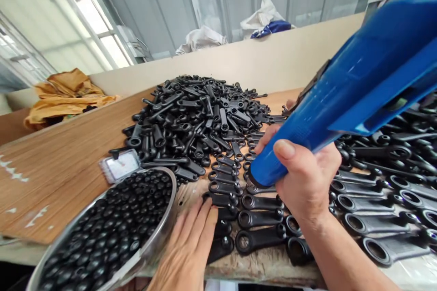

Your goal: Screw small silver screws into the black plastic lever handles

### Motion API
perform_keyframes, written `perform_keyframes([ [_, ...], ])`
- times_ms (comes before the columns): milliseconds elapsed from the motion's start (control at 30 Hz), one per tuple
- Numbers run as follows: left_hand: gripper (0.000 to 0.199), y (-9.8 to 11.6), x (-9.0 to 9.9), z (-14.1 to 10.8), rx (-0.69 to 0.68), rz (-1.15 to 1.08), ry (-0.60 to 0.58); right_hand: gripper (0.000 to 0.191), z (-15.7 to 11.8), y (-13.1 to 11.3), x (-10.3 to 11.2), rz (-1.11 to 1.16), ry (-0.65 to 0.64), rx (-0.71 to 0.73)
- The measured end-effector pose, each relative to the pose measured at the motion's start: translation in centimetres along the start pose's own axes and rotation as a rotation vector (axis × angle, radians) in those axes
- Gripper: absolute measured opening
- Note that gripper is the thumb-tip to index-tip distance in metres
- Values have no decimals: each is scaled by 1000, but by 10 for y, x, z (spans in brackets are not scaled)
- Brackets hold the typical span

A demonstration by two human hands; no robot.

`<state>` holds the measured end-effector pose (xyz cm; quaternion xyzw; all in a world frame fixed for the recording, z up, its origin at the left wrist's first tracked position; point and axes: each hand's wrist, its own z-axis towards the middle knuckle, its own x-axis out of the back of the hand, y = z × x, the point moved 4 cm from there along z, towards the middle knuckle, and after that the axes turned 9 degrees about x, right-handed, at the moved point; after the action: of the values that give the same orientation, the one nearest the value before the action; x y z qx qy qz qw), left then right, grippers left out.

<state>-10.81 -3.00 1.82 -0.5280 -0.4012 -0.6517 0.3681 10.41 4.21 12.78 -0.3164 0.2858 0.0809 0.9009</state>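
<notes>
2 hands, right hand (307,182) gripping blue tool (355,82)

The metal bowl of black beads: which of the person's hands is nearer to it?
Left. The left hand lies flat beside the metal bowl, about touching its rim. The right hand is farther off, gripping a blue tool above the rows of black parts.

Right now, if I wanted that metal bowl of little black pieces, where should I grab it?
Probably by the bare rim of the metal bowl, from its right side beside the left hand. The bowl looks shallow and heaped with black pieces, so lift it level.
</notes>
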Motion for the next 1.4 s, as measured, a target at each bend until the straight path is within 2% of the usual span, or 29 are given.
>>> perform_keyframes([
  [33, 125, -3, -2, 11, -10, 30, -54, 25, 0, 1, 1, -16, -15, 13],
  [100, 139, -8, -9, 31, 34, 78, -225, 25, -1, 5, 3, -50, -19, 15],
  [200, 140, -7, -11, 51, 134, 107, -438, 22, -2, 11, 5, -89, -11, 7],
  [300, 134, 0, -4, 62, 112, 96, -505, 19, -1, 15, 5, -95, 9, 26],
  [400, 128, 5, 0, 70, 59, 66, -506, 20, 0, 22, 2, -91, 53, 11],
  [600, 119, 5, -12, 76, -27, 13, -437, 24, -2, 38, -6, -114, 78, -9],
  [667, 115, 3, -19, 75, -94, 35, -322, 25, -3, 42, -5, -151, 70, -14],
  [733, 94, 0, -28, 75, -166, 100, -121, 26, -5, 46, -3, -186, 67, -30],
  [800, 57, -5, -42, 77, -182, 166, 52, 27, -6, 49, -1, -217, 52, -42],
  [833, 44, -9, -50, 79, -176, 184, 101, 27, -7, 50, -1, -231, 44, -45],
  [867, 40, -13, -59, 82, -169, 190, 125, 28, -7, 50, -1, -244, 35, -45],
  [967, 41, -21, -82, 86, -205, 180, 167, 30, -8, 52, -1, -272, 27, -43],
  [1033, 46, -24, -90, 86, -235, 176, 197, 30, -9, 53, -2, -269, 24, -37],
  [1200, 43, -23, -98, 85, -251, 192, 270, 29, -9, 55, -7, -276, -24, -24],
  [1400, 38, -17, -103, 88, -239, 222, 324, 36, -9, 53, -10, -274, 18, -7],
])
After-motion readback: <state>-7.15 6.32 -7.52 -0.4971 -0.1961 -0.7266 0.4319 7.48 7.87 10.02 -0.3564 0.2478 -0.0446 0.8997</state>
